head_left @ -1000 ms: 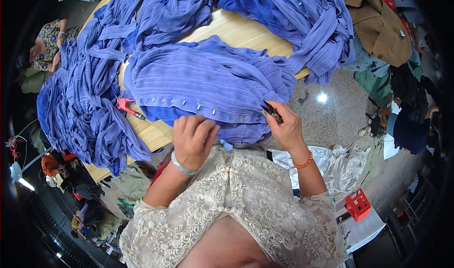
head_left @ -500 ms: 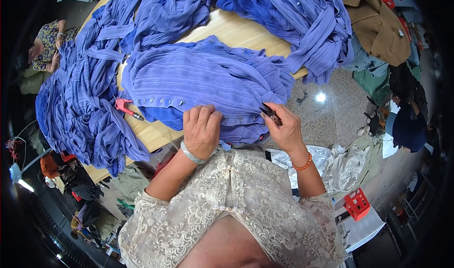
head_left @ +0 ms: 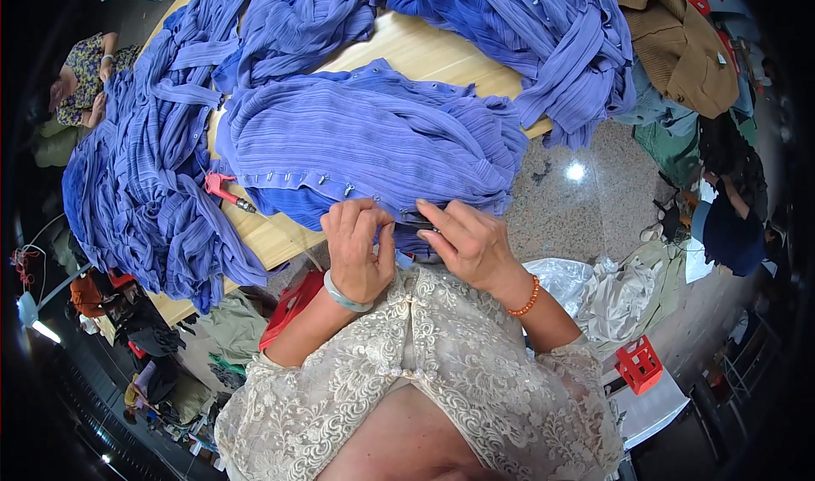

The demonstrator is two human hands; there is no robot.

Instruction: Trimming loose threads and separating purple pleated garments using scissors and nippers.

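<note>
A blue-violet pleated garment (head_left: 365,137) lies bunched over the near edge of the wooden table, with a row of small shiny buttons along its front band (head_left: 284,180). My left hand (head_left: 358,252), wearing a pale bangle, is closed in a pinch on that band. Small dark thread snips (head_left: 420,220) are held in my right hand (head_left: 472,247), which wears an orange bead bracelet. Their tips point left at the band, close to my left fingertips. My fingers partly hide the blades, so contact with a thread cannot be made out.
More blue-violet garments (head_left: 170,167) are heaped around the wooden table (head_left: 424,48). A red air blow gun (head_left: 222,188) lies left of the garment. To the right are a brown knit (head_left: 679,52), pale cloth on the floor and a red crate (head_left: 638,365). Another person (head_left: 89,82) sits far left.
My right hand has moved left with the snips, bringing them near my left hand. The left fingers have shifted slightly and show a clearer pinch.
</note>
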